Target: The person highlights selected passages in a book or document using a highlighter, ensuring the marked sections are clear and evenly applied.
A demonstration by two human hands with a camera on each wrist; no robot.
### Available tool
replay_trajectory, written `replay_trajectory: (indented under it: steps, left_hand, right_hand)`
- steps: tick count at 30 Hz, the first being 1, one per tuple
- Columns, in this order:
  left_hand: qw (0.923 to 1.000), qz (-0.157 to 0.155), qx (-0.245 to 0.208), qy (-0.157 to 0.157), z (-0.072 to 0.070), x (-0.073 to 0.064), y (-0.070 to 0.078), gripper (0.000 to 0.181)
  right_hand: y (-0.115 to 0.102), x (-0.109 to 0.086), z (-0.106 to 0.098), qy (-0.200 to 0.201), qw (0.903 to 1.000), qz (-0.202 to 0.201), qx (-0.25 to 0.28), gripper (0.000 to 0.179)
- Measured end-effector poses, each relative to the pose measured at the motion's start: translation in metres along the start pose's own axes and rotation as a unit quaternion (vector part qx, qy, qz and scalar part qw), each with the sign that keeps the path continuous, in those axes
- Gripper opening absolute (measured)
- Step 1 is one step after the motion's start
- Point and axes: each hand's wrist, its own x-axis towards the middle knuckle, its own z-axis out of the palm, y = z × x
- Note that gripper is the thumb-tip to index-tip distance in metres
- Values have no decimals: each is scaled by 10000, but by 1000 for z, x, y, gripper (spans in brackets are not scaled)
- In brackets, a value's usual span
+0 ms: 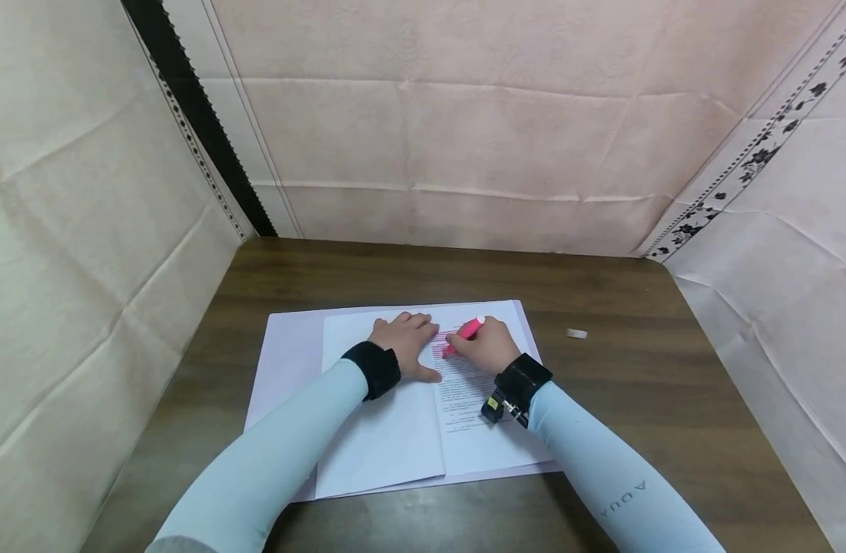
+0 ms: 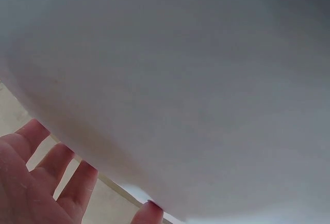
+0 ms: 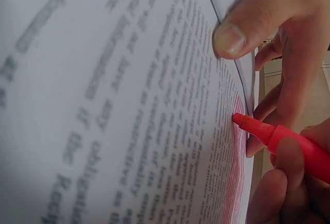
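On the wooden worktop (image 1: 602, 407), a spread set of white sheets is laid over a pale backing sheet (image 1: 287, 357), with the printed page (image 1: 464, 407) to the right and a blank page (image 1: 381, 453) to the left. The left hand (image 1: 403, 343) is rested on the blank page near the fold; its grip is wide, fingers spread, with nothing held. By the right hand (image 1: 490, 346), a pink highlighter (image 1: 471, 329) is pinched in a closed grip, tip pointed down toward the left margin of the printed page. Whether the paper is actually met by the tip cannot be settled from these angles. Done: the uppermost lines of text are covered by pink strokes (image 3: 238, 157). Left: the lines below, by which most of the printed block is made up, are unmarked. Progress is therefore judged to be early, with a band at the top finished and line-by-line marking in hand. A small pale scrap (image 1: 576, 333) is noted on the worktop, right of the sheets and apart from both hands.
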Motion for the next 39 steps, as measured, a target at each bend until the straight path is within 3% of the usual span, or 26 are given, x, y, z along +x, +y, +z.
replay_trajectory:
  steps: [15,29,39]
  left_hand:
    - [10000,23,7,40,-1,-8,0,110]
    - [9999,74,34,129,2,-3,0,111]
    - [9999,55,14,99,-1,-6,1,110]
  right_hand:
    - [1,-2,-1,89,9999,10,-92,47]
    - [6,-1,-8,232,9995,-69,-189,33]
    - [9,-1,-12,215,9996,5,-189,35]
